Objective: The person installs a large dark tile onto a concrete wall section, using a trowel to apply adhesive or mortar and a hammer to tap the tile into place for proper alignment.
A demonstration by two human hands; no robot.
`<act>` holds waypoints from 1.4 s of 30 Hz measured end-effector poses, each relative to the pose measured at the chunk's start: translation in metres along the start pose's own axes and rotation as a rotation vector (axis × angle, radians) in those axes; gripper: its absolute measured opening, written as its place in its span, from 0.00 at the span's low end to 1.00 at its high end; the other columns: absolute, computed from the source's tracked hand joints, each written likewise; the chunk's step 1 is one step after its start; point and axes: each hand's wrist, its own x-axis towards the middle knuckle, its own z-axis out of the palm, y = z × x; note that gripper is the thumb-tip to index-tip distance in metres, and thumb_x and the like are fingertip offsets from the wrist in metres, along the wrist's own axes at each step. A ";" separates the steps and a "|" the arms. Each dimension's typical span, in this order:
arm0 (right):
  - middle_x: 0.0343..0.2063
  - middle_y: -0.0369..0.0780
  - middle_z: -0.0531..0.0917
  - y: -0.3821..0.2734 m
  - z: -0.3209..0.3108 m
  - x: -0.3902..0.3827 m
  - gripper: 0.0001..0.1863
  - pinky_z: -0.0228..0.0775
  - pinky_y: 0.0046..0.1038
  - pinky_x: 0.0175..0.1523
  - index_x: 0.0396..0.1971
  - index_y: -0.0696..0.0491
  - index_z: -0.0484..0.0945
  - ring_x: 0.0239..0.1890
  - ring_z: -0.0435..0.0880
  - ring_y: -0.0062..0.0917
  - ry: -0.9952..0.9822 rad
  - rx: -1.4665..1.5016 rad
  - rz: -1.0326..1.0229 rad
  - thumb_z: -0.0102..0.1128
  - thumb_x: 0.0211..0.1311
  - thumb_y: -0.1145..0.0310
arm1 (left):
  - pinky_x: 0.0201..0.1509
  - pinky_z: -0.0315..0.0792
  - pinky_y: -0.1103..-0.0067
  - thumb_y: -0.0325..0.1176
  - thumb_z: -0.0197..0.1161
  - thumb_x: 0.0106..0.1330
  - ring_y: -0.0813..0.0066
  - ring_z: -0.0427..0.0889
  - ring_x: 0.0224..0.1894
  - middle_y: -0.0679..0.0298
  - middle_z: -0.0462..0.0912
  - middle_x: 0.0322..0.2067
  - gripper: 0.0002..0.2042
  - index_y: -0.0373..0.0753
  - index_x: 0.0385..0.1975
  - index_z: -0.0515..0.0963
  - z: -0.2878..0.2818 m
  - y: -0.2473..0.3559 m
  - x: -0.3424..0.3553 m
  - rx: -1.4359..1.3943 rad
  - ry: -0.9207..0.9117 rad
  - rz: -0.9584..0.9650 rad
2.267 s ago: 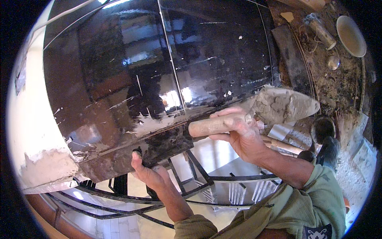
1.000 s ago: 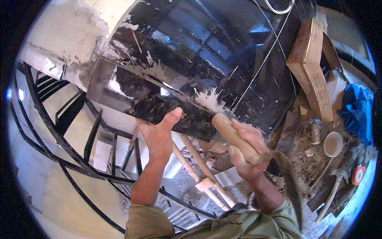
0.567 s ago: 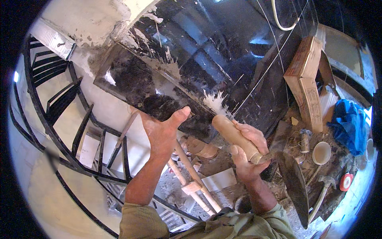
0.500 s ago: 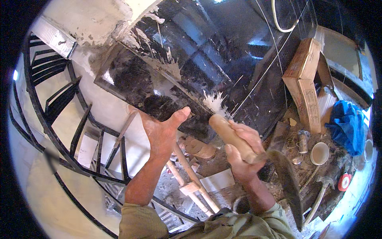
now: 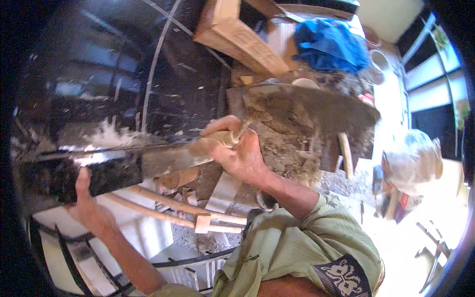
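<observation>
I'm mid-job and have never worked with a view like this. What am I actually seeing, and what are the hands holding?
There is no machine here: a person is working bare-handed. A wide fisheye camera worn on the head, the left of a pair, looks down, so left in the picture is the person's left and straight edges bend near the rim.

The right hand grips a trowel, its broad blade reaching toward the right. The left hand has its thumb on a black strip; its fingers are mostly hidden.

The strip runs along a dark glossy surface marked with pale smears. Farther off are a cardboard box and crumpled blue cloth. Below show wooden poles.
</observation>
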 end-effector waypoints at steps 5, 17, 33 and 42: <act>0.23 0.38 0.81 0.027 -0.081 -0.041 0.12 0.71 0.27 0.31 0.34 0.62 0.77 0.27 0.77 0.18 0.386 -0.172 0.205 0.63 0.58 0.68 | 0.53 0.71 0.65 0.34 0.77 0.47 0.61 0.77 0.43 0.52 0.79 0.46 0.31 0.25 0.50 0.73 0.014 -0.001 0.010 -0.097 -0.058 -0.066; 0.22 0.55 0.81 0.046 -0.149 -0.027 0.20 0.73 0.43 0.37 0.35 0.67 0.78 0.26 0.83 0.44 -0.163 -0.842 0.514 0.58 0.55 0.63 | 0.53 0.76 0.72 0.26 0.72 0.54 0.73 0.79 0.48 0.59 0.80 0.48 0.20 0.31 0.47 0.79 0.007 -0.016 0.009 -0.130 -0.023 0.044; 0.27 0.43 0.79 0.164 -0.179 0.060 0.21 0.73 0.36 0.29 0.34 0.58 0.78 0.24 0.78 0.31 -0.481 -0.027 0.901 0.49 0.71 0.53 | 0.59 0.72 0.68 0.29 0.72 0.54 0.69 0.78 0.50 0.56 0.79 0.51 0.27 0.30 0.55 0.74 0.016 0.011 -0.003 0.120 0.048 0.034; 0.34 0.43 0.77 0.130 -0.163 -0.021 0.10 0.77 0.33 0.29 0.39 0.54 0.77 0.28 0.80 0.34 -0.138 -1.789 -0.129 0.57 0.58 0.67 | 0.60 0.70 0.75 0.29 0.57 0.64 0.73 0.78 0.54 0.60 0.81 0.52 0.19 0.34 0.55 0.78 -0.051 -0.066 0.027 0.300 -0.120 0.006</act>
